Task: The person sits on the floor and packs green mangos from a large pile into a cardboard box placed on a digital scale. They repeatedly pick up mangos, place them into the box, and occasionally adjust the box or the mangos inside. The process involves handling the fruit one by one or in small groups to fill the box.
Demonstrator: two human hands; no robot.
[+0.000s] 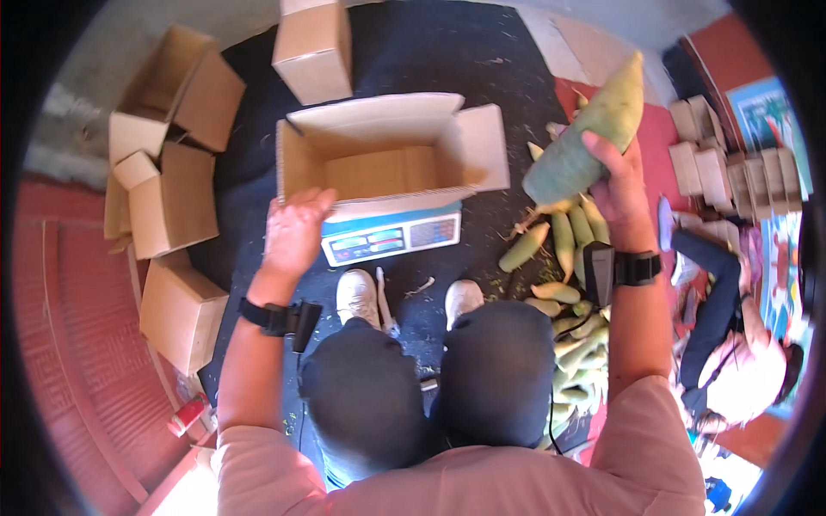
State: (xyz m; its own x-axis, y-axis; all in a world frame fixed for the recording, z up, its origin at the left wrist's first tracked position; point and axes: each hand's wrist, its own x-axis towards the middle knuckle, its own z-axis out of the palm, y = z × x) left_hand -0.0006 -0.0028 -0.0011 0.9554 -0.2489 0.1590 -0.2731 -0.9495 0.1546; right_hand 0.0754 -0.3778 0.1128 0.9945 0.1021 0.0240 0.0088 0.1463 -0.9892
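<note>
An open cardboard box (396, 204) with nothing inside rests on a blue and white digital scale (391, 241) in front of my feet. My left hand (295, 228) is closed over the box's near left corner, its fingers curled on the rim. Raised to the right of the box, my right hand (621, 185) is wrapped round a large green radish (594, 129), whose paler, tapered end points up and away from me. Below it, several more green radishes (561, 243) lie in a pile on the floor.
Open cardboard boxes (194, 193) are stacked along the left wall, and another box (314, 52) stands at the back. A dark mat (465, 52) covers the floor. At the right, a person (731, 344) sits near small stacked boxes (731, 172). A red can (187, 415) is at lower left.
</note>
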